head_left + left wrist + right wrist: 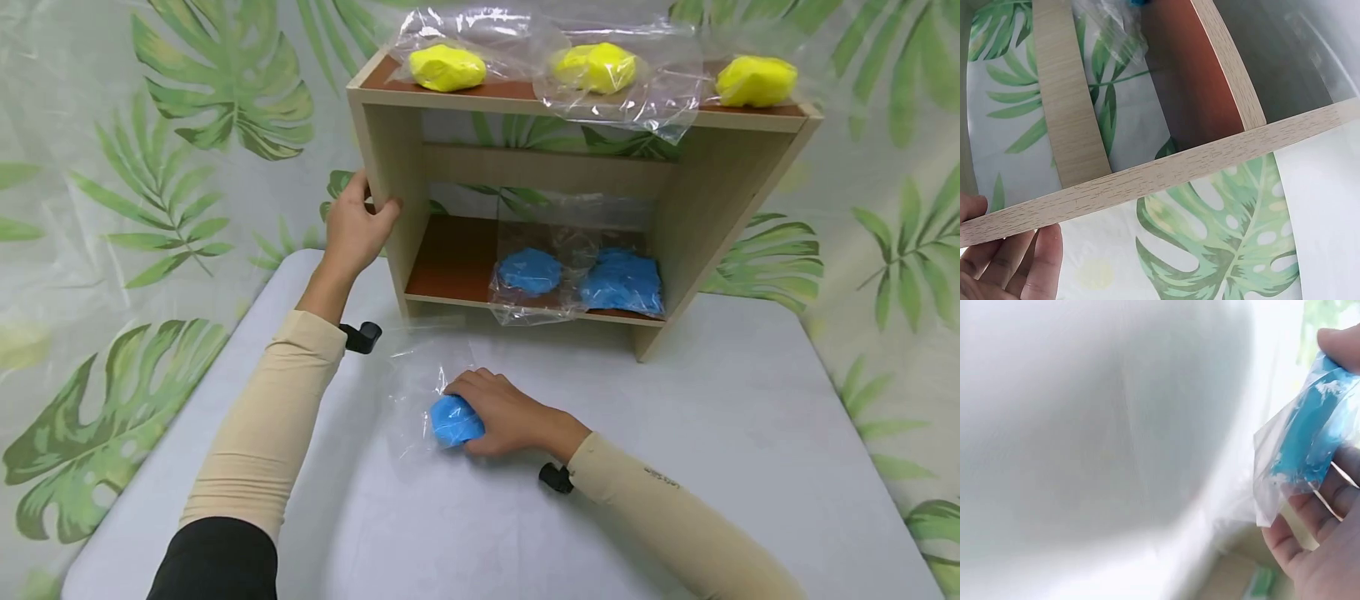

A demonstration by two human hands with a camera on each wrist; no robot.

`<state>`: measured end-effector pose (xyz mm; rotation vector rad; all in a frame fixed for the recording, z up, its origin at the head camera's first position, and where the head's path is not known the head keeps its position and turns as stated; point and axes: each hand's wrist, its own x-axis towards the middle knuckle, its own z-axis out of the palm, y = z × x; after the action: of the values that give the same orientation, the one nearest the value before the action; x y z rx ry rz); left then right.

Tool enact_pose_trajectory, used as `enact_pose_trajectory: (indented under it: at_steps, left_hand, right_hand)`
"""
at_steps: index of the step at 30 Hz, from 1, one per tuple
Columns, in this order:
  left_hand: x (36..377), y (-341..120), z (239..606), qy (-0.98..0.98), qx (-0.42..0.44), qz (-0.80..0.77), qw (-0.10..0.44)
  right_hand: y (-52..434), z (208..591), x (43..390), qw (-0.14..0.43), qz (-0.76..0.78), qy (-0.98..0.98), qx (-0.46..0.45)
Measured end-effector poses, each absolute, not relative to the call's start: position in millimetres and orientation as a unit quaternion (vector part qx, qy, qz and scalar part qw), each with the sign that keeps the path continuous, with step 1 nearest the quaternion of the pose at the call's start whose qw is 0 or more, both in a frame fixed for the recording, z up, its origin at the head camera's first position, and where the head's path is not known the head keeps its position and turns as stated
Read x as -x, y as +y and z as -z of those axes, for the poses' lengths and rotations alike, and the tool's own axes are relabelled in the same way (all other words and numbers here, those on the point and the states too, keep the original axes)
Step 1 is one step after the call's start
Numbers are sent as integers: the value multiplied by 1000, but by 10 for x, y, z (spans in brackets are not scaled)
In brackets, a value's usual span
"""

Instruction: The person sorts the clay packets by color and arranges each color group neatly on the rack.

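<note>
My left hand (357,223) grips the left side panel of a small wooden shelf (385,192). In the left wrist view its thumb lies on one face of the panel edge (1129,184) and the fingers (1044,256) on the other. Over the white table, my right hand (510,417) holds a blue clay-like lump (452,421) in a clear plastic bag (412,392). The right wrist view shows the bagged blue lump (1310,431) between thumb and fingers. On the lower shelf board (453,258) sit two more bagged blue lumps, one round (529,272) and one wider (621,282).
Three yellow lumps in clear bags, left (447,67), middle (597,68) and right (756,81), line the shelf's top. The shelf stands at the back of the white table (480,533). Leaf-patterned cloth (232,75) hangs behind and beside it.
</note>
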<state>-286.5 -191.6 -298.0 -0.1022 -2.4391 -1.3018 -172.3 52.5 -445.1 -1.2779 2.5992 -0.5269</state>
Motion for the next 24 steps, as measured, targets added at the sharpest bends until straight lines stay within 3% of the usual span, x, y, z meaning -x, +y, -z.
enact_pose_trajectory:
  at_steps: [9, 24]
  left_hand:
    - [2849, -1941, 2954, -868, 42, 458, 190]
    - [2862, -1918, 2964, -872, 40, 447, 194]
  right_hand:
    - [992, 4115, 1636, 78, 268, 867, 412]
    - [1316, 3843, 1565, 26, 278, 867, 412]
